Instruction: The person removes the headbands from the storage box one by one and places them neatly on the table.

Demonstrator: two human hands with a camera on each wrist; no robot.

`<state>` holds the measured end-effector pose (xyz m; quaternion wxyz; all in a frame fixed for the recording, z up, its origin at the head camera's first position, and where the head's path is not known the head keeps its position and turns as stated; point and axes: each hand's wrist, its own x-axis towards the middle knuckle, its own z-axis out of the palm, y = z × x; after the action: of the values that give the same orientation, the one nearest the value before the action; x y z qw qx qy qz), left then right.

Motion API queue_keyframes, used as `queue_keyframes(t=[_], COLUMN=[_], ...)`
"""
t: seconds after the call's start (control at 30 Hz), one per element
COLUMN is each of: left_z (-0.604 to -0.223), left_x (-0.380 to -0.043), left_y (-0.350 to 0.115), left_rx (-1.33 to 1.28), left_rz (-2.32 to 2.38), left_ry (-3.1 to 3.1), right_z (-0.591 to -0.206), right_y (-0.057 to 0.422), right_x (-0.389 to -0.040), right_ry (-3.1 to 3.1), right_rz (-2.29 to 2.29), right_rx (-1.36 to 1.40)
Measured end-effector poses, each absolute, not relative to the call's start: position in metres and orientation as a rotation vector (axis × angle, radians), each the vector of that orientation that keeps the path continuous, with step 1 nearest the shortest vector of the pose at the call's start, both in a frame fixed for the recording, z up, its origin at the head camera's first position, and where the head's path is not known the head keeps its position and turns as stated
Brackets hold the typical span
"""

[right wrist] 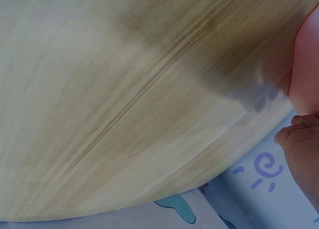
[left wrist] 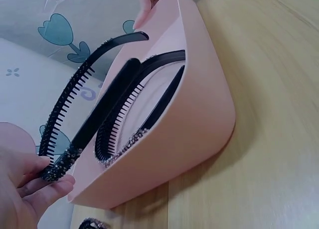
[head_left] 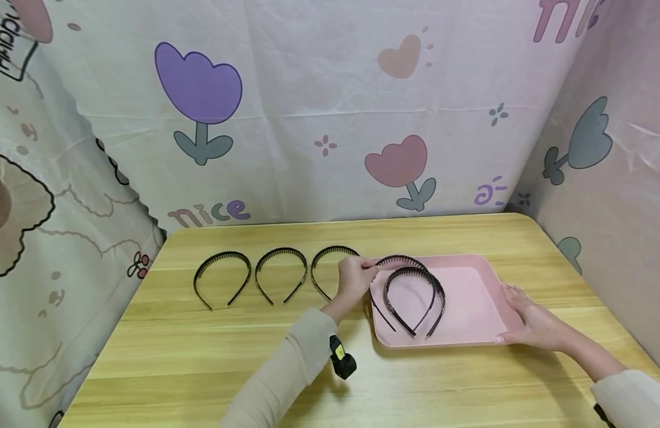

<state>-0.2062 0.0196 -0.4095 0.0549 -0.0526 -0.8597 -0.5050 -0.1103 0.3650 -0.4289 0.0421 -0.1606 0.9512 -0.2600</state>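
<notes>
My left hand (head_left: 354,279) pinches a black toothed headband (left wrist: 61,114) by its beaded band, between thumb and fingers. This headband hangs tilted over the left side of the pink tray (head_left: 469,309), its open ends pointing into it. Inside the tray lies another black beaded headband (left wrist: 119,114), partly hidden by the tray wall in the left wrist view. At the tray's right end, my right hand (head_left: 539,321) holds the side, fingers along the right rim and thumb at the near corner. The right wrist view shows just part of this hand (right wrist: 304,144) against the tray wall.
Left of the tray, a row of black headbands lies on the wooden table (head_left: 201,368): one at the left (head_left: 223,255), one in the middle (head_left: 282,250), and one (head_left: 321,255) partly behind my left hand. A printed cloth (head_left: 308,71) hangs behind the table.
</notes>
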Motion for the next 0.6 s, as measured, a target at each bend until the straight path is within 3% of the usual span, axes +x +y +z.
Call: queue_keyframes(t=[0.6], left_z=[-0.404], left_x=[-0.198], left_y=[-0.024], left_rx=[-0.190], left_rz=[-1.496], left_ry=[-2.623], right_z=[-0.427], right_y=[0.365], right_x=[-0.110], right_ry=[2.906], right_rz=[-0.801], right_rx=[-0.485])
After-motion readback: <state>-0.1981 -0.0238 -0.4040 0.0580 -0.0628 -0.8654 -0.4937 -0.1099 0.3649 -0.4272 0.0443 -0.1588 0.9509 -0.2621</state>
